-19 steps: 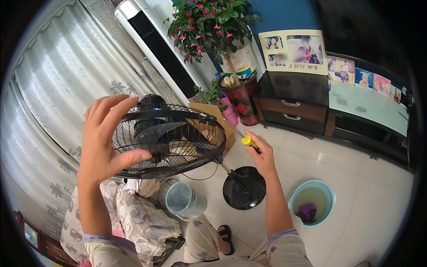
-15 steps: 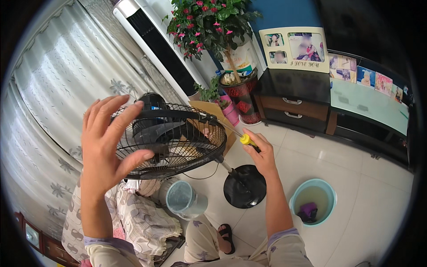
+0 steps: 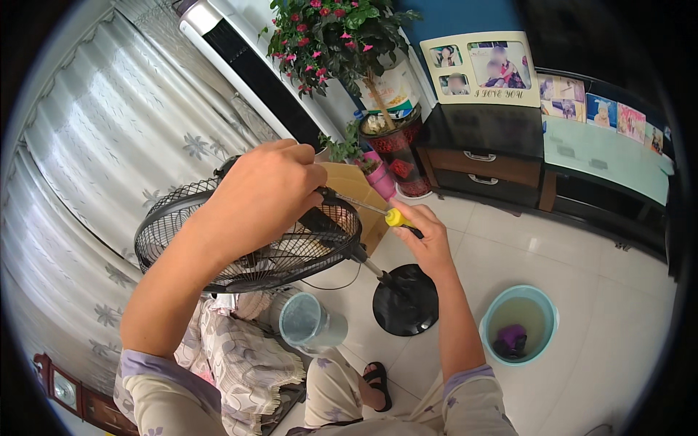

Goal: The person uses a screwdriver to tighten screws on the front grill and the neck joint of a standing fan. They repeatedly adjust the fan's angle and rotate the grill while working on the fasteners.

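Note:
My right hand (image 3: pixel 423 236) grips a screwdriver with a yellow-and-black handle (image 3: pixel 396 219); its shaft reaches leftward to the fan guard's upper rim. My left hand (image 3: pixel 273 185) is curled over that rim beside the screwdriver's tip; what its fingertips hold is hidden behind the hand. The black standing fan's wire cage (image 3: pixel 171 240) is tilted nearly flat, its blade partly showing through the mesh. A metal pole runs down from it to a round black base (image 3: pixel 403 312) on the floor, and a thin cable hangs in a loop below.
Behind are cardboard (image 3: pixel 376 234), potted plants (image 3: pixel 389 149), a standing air conditioner (image 3: pixel 247 73) and a cabinet (image 3: pixel 480 131) with photo frames. A clear bucket (image 3: pixel 309 320) and a basin of murky water (image 3: pixel 520 316) stand on the floor. A cloth-covered seat (image 3: pixel 240 356) is lower left.
My left hand has swung up and rightward from the guard's left side to its top near the screwdriver, and its spread fingers have curled closed. The view has shifted slightly.

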`<action>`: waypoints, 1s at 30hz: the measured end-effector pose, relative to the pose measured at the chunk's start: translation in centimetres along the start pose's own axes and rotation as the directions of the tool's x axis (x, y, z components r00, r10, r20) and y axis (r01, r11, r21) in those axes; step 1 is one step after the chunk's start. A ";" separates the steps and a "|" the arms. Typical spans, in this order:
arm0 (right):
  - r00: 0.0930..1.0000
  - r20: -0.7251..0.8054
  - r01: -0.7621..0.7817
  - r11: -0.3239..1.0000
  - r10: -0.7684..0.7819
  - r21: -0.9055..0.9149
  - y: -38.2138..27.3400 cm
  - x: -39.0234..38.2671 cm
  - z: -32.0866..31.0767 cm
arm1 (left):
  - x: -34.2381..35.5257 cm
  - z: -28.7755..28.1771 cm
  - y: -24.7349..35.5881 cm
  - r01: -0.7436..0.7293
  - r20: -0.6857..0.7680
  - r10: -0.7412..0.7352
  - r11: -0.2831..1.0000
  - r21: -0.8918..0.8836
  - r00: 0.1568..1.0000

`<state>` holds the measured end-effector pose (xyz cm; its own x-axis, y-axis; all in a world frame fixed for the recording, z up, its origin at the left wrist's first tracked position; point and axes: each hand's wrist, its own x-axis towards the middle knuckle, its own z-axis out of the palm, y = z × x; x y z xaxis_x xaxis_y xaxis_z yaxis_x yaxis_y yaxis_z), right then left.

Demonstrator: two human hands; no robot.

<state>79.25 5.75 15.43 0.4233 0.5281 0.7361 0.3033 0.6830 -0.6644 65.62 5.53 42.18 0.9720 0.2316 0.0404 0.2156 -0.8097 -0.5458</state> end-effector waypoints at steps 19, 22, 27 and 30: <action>0.966 0.220 -0.226 0.854 0.135 0.469 0.9 1.0 0.3 | 0.1 0.4 0.0 -0.015 0.021 0.018 0.994 -0.110 1.000; 0.956 0.247 -0.267 0.824 0.160 0.500 1.7 1.0 -0.4 | 0.4 0.5 0.2 -0.020 0.020 0.022 0.994 -0.109 1.000; 0.952 0.225 -0.297 0.809 0.209 0.506 2.6 0.8 -0.5 | 0.4 0.5 0.2 -0.017 0.022 0.019 0.996 -0.090 1.000; 0.923 0.242 -0.385 0.742 0.300 0.549 2.4 0.8 -0.6 | 0.4 0.5 0.0 -0.029 0.015 0.030 0.997 -0.076 0.999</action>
<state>80.86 7.55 14.34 0.2746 0.8143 0.5114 -0.4071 0.5803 -0.7053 65.93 5.87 41.73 0.9766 0.2149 0.0116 0.1938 -0.8546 -0.4818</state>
